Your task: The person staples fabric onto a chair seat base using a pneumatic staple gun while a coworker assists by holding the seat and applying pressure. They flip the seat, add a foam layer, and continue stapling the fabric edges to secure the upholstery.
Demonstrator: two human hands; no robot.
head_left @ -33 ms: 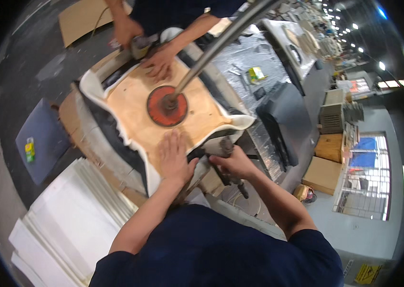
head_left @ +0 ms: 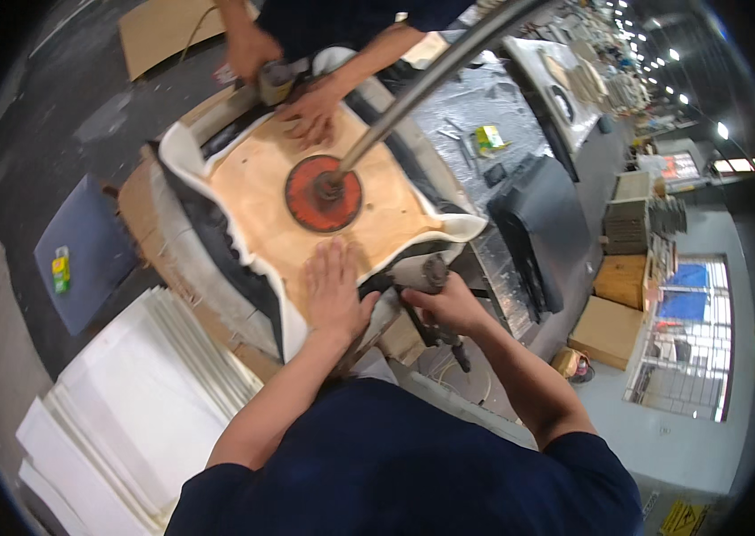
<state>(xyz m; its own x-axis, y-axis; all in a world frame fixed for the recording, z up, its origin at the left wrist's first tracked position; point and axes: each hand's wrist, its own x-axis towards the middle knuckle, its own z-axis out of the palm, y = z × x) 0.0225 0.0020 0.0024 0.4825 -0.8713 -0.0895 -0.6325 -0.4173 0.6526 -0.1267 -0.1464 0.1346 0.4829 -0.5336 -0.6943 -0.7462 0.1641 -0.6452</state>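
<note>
The left hand (head_left: pixel 335 290) lies flat, fingers spread open, on the near edge of the wooden seat board (head_left: pixel 261 192), gripping nothing; the right hand (head_left: pixel 449 304) has its fingers wrapped tight round a staple gun (head_left: pixel 427 295) at the board's near corner. A red disc (head_left: pixel 324 192) presses the board's middle; a co-worker's hands (head_left: pixel 310 107) work the far edge; white foam sheets (head_left: pixel 127 402) lie stacked to the left.

One head-worn fisheye view looks steeply down, close over the wooden board (head_left: pixel 261 192) and workbench (head_left: pixel 485 107).
</note>
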